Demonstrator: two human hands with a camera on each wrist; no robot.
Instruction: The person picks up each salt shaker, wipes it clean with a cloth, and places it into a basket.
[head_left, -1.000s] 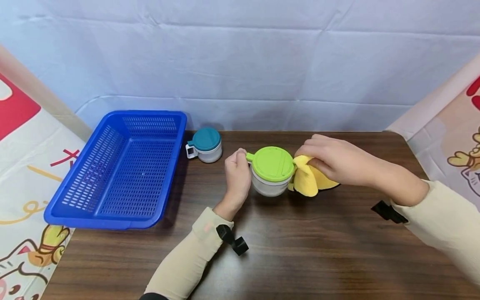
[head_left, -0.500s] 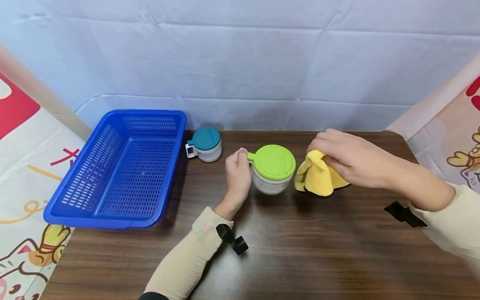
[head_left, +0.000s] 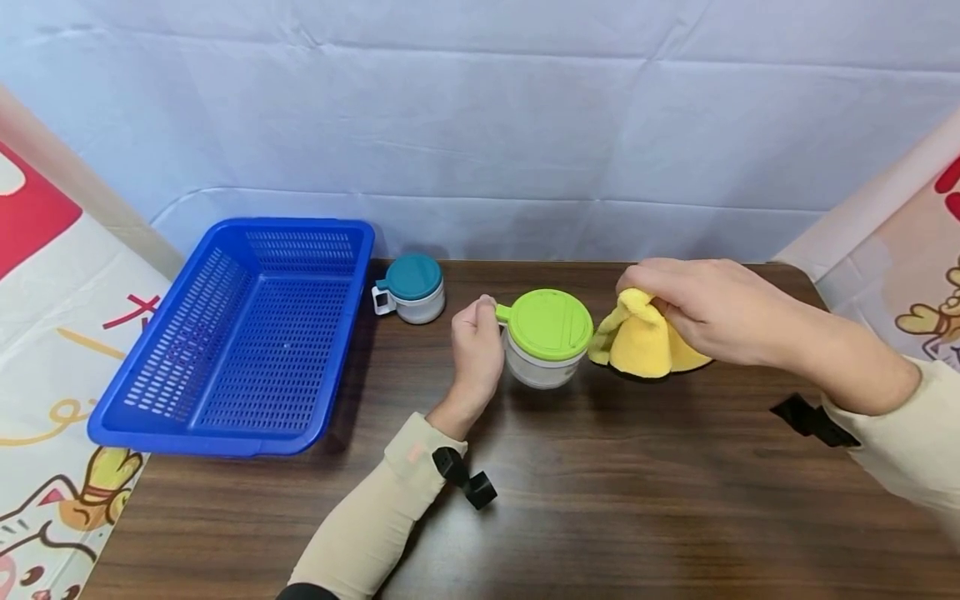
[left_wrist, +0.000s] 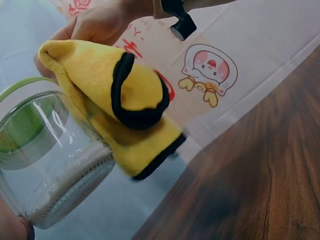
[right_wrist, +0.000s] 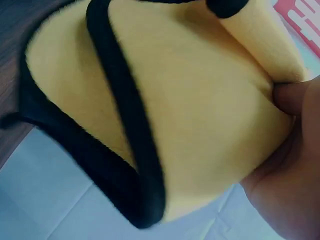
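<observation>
Your left hand (head_left: 477,348) is curled onto the left side of the green-lidded jar (head_left: 550,342), held mid-scene above the surface (head_left: 600,500); your right hand (head_left: 708,302) pinches the black-edged yellow cloth (head_left: 642,343) just right of that jar; farther left, the teal-lidded jar (head_left: 416,287) stands on the far side, just right of the blue basket (head_left: 213,447).
</observation>
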